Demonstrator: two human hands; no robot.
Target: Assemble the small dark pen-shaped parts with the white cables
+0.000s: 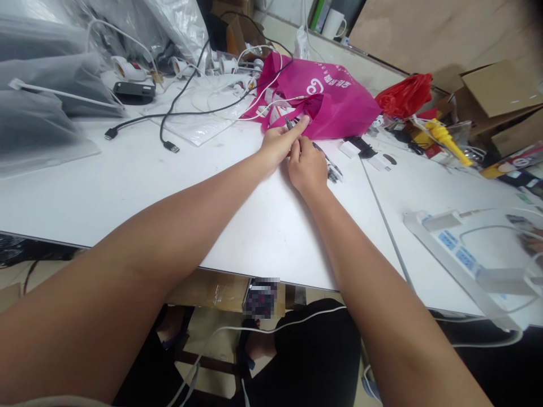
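My left hand (279, 146) and my right hand (309, 164) meet over the white table, in front of a magenta bag (339, 107). Between them is what looks like a dark pen (289, 122), whose upper end sticks out near my left thumb. Both hands are closed around it; most of its length is hidden by my fingers. Just right of my right hand lie several dark pens (334, 172), partly covered by that hand. The bag's open mouth faces my hands, with white and red items inside.
A black USB cable (172, 146) loops across the table at left, near grey plastic bags (51, 107) and a black device (134, 92). White lamp sockets (129, 69) lie behind. At right are a power strip (449, 249), a red bag (405, 96) and a cardboard box (500, 90).
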